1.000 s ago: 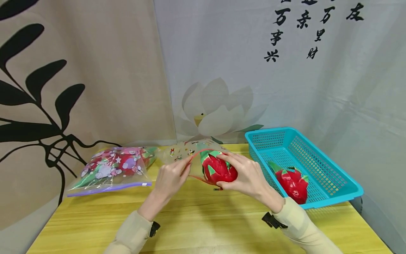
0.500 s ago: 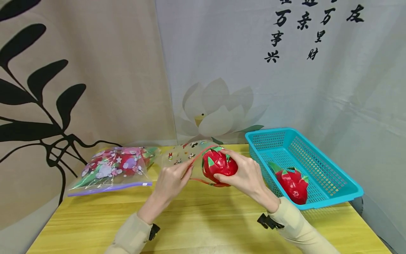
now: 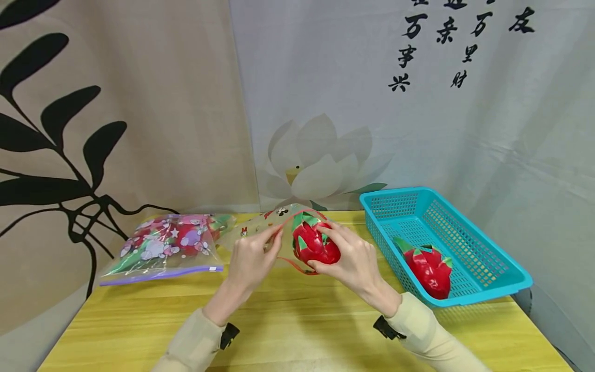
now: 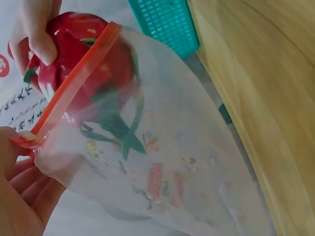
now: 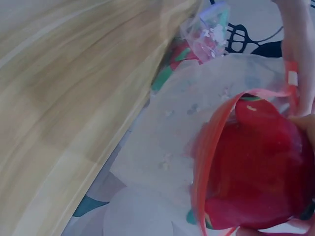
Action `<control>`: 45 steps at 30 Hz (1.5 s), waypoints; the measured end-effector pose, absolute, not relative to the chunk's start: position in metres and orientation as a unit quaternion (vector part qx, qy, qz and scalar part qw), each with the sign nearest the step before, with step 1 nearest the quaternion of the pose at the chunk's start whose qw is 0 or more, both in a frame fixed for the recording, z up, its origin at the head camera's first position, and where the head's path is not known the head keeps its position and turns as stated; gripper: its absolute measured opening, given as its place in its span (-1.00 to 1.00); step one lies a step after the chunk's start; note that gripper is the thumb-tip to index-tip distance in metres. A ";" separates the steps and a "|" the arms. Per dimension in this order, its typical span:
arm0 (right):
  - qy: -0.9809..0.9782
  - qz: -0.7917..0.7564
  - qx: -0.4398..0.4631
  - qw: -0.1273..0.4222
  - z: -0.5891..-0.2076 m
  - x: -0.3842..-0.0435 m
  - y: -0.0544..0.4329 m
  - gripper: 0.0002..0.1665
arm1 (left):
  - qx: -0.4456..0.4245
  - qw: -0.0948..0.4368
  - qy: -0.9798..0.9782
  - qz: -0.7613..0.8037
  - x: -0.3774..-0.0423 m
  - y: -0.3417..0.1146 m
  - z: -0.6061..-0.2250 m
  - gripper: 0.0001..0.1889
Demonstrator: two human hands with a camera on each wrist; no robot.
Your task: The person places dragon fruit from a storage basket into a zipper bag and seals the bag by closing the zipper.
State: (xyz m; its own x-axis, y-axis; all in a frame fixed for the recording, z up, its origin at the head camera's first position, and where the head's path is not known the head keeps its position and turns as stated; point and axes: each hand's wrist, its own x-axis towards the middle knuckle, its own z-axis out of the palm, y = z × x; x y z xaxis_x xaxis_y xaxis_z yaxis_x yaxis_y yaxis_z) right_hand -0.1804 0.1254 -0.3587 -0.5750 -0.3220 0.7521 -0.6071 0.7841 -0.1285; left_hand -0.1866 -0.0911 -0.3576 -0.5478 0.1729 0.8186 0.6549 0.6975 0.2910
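In the head view my left hand (image 3: 253,257) pinches the corner of a clear zip bag (image 4: 162,142) with a red rim and small printed figures. My right hand (image 3: 350,257) grips a red toy dragon fruit (image 3: 315,243) with green leaf tips, thumb below and fingers on top. The left wrist view shows the fruit's leafy end inside the bag's mouth, while its other end stays outside in the right hand. Around the fruit, the red rim (image 5: 209,162) spreads wide in the right wrist view.
A turquoise basket (image 3: 483,243) at the right holds another dragon fruit (image 3: 428,271). To the left lies a purple-edged zip bag (image 3: 160,276) filled with red and green items. The wooden table (image 3: 288,325) ends at a printed curtain (image 3: 186,103) behind.
My right hand has moved left with the dragon fruit, whose leafy end is now in the bag's mouth. The left hand keeps its hold on the bag corner, nearly in place.
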 end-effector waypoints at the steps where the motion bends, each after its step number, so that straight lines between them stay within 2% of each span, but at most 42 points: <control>1: -0.862 0.180 0.277 0.384 -0.360 -0.181 0.125 -0.22 | -0.246 0.405 -0.829 -0.297 -0.187 -0.091 -0.357 -0.88; 10: -0.815 0.105 0.364 0.439 -0.367 -0.184 0.122 -0.22 | -0.231 0.419 -0.829 -0.290 -0.193 -0.091 -0.357 -0.85; 25: -0.773 0.038 0.418 0.475 -0.371 -0.181 0.120 -0.23 | -0.194 0.444 -0.838 -0.253 -0.203 -0.093 -0.356 -0.83; 40: -0.800 0.058 0.431 0.412 -0.366 -0.187 0.119 -0.24 | -0.244 0.445 -0.823 -0.255 -0.200 -0.093 -0.362 -0.83; 45: -0.809 0.028 0.422 0.409 -0.364 -0.191 0.115 -0.22 | -0.258 0.448 -0.815 -0.264 -0.198 -0.092 -0.360 -0.83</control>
